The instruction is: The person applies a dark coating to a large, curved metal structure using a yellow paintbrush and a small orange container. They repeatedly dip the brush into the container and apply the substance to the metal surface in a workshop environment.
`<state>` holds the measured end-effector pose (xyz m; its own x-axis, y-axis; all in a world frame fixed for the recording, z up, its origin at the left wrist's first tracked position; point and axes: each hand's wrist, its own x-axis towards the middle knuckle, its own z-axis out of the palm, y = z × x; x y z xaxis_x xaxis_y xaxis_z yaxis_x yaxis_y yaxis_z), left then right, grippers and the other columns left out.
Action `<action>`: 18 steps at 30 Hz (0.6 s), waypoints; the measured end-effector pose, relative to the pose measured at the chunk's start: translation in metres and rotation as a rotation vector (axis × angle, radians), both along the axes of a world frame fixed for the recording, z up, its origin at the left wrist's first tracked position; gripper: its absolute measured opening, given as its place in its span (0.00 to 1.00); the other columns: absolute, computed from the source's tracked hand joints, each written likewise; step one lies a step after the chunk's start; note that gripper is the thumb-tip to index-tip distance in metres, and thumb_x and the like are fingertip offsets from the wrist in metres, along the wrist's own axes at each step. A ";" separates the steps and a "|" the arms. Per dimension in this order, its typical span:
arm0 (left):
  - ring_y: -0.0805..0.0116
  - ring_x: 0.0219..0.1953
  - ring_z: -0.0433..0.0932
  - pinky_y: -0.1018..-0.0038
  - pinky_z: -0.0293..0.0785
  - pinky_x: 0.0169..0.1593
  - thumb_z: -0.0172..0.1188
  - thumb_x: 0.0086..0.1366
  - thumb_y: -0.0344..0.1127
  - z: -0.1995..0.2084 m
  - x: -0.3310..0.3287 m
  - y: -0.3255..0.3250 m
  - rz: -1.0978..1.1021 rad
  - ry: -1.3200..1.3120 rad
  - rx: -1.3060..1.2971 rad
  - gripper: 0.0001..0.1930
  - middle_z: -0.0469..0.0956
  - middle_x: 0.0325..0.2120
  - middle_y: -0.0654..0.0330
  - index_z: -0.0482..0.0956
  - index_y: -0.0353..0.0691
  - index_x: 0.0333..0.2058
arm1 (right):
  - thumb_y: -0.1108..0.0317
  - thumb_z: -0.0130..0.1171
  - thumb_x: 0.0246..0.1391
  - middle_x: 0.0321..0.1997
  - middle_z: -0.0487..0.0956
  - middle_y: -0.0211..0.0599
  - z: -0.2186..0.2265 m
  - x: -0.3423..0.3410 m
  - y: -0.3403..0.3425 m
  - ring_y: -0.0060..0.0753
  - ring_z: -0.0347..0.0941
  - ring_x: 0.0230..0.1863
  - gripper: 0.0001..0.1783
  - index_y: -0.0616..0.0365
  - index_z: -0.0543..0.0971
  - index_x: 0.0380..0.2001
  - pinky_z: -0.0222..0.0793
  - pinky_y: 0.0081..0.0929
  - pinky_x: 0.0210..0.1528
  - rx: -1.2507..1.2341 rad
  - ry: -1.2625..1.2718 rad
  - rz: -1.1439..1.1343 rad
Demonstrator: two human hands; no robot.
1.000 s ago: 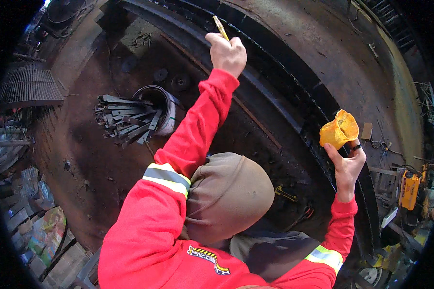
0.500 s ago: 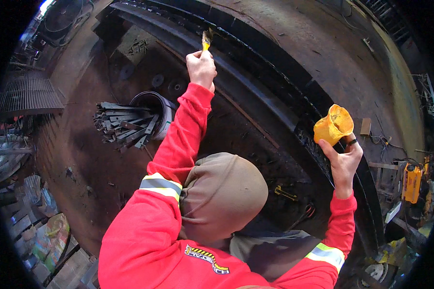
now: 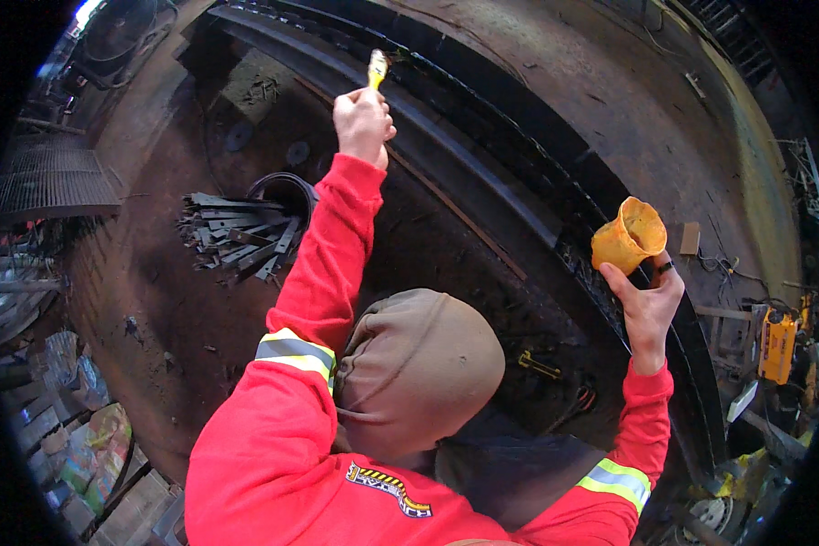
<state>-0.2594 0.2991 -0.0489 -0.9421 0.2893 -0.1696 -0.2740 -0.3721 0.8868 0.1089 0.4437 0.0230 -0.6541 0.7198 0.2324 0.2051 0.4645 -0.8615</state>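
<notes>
My left hand [image 3: 364, 121] is closed around a small paintbrush [image 3: 376, 75] with a yellow handle, bristles pointing away from me. The brush is a little blurred, close to a long curved dark steel beam [image 3: 510, 196]; whether it touches the beam I cannot tell. In my right hand [image 3: 651, 309] is a yellow, paint-stained cup [image 3: 621, 241], gripped from below and the side. The cup tilts so that its mouth faces up and right, showing a stained inside. Both arms reach forward in red sleeves past my bent knee [image 3: 432, 369] in brown trousers.
A bucket [image 3: 311, 205] beside my left arm lies with flat metal strips [image 3: 232, 232] spilling from it. A yellow tool [image 3: 539, 366] and pliers [image 3: 581, 400] lie by my knee. A yellow machine [image 3: 778, 346] stands at right, a metal grating [image 3: 55, 177] at left.
My left hand and the paintbrush have shifted left, and slightly farther from me. My right hand holds the cup in nearly the same place.
</notes>
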 end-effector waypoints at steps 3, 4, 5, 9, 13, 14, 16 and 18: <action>0.78 0.12 0.56 0.75 0.53 0.18 0.49 0.66 0.29 -0.005 -0.011 0.014 -0.147 0.028 -0.018 0.08 0.59 0.14 0.68 0.65 0.41 0.26 | 0.73 0.77 0.43 0.46 0.83 0.34 -0.001 -0.002 0.000 0.27 0.78 0.50 0.27 0.65 0.80 0.48 0.66 0.28 0.60 0.015 -0.009 0.015; 0.77 0.12 0.55 0.75 0.52 0.18 0.49 0.66 0.29 0.001 -0.011 0.020 -0.165 0.050 -0.035 0.08 0.59 0.14 0.68 0.65 0.41 0.26 | 0.73 0.78 0.43 0.46 0.83 0.34 -0.001 -0.002 0.001 0.27 0.78 0.50 0.27 0.65 0.80 0.48 0.66 0.28 0.60 0.025 -0.023 0.002; 0.78 0.13 0.55 0.74 0.52 0.18 0.48 0.66 0.29 0.010 -0.006 0.021 -0.154 0.050 -0.023 0.08 0.58 0.14 0.69 0.65 0.41 0.26 | 0.73 0.78 0.43 0.46 0.83 0.35 -0.001 -0.001 0.000 0.27 0.78 0.50 0.27 0.66 0.80 0.48 0.66 0.28 0.60 0.035 -0.042 -0.013; 0.77 0.14 0.54 0.73 0.51 0.20 0.48 0.65 0.28 0.031 0.010 0.002 -0.131 -0.009 0.074 0.07 0.57 0.15 0.69 0.64 0.41 0.27 | 0.73 0.78 0.42 0.46 0.83 0.35 -0.002 0.002 0.003 0.28 0.78 0.50 0.27 0.66 0.80 0.48 0.66 0.28 0.61 0.042 -0.027 -0.045; 0.77 0.14 0.55 0.74 0.51 0.19 0.48 0.64 0.28 0.018 0.004 -0.009 -0.066 -0.059 0.022 0.06 0.57 0.16 0.69 0.64 0.42 0.27 | 0.72 0.79 0.42 0.47 0.83 0.35 -0.001 0.001 0.002 0.28 0.77 0.51 0.28 0.65 0.80 0.48 0.66 0.28 0.61 0.031 -0.035 -0.044; 0.77 0.14 0.55 0.74 0.51 0.19 0.48 0.64 0.29 0.014 0.001 -0.010 -0.075 -0.067 -0.010 0.06 0.57 0.16 0.69 0.64 0.41 0.28 | 0.71 0.79 0.42 0.47 0.83 0.35 -0.002 0.001 0.002 0.28 0.77 0.51 0.28 0.65 0.80 0.48 0.66 0.28 0.61 0.035 -0.037 -0.041; 0.77 0.14 0.56 0.74 0.52 0.18 0.48 0.64 0.28 0.007 0.001 0.000 -0.118 -0.035 -0.042 0.04 0.58 0.16 0.68 0.66 0.38 0.29 | 0.71 0.78 0.42 0.47 0.83 0.35 -0.003 0.001 0.001 0.28 0.78 0.51 0.28 0.65 0.80 0.48 0.66 0.29 0.61 0.031 -0.036 -0.030; 0.78 0.14 0.57 0.75 0.53 0.18 0.49 0.64 0.27 0.006 -0.001 0.008 -0.159 0.053 -0.086 0.04 0.59 0.16 0.68 0.67 0.37 0.30 | 0.71 0.78 0.42 0.47 0.83 0.34 -0.003 -0.001 0.000 0.28 0.78 0.51 0.28 0.65 0.80 0.48 0.66 0.29 0.61 0.012 -0.030 -0.012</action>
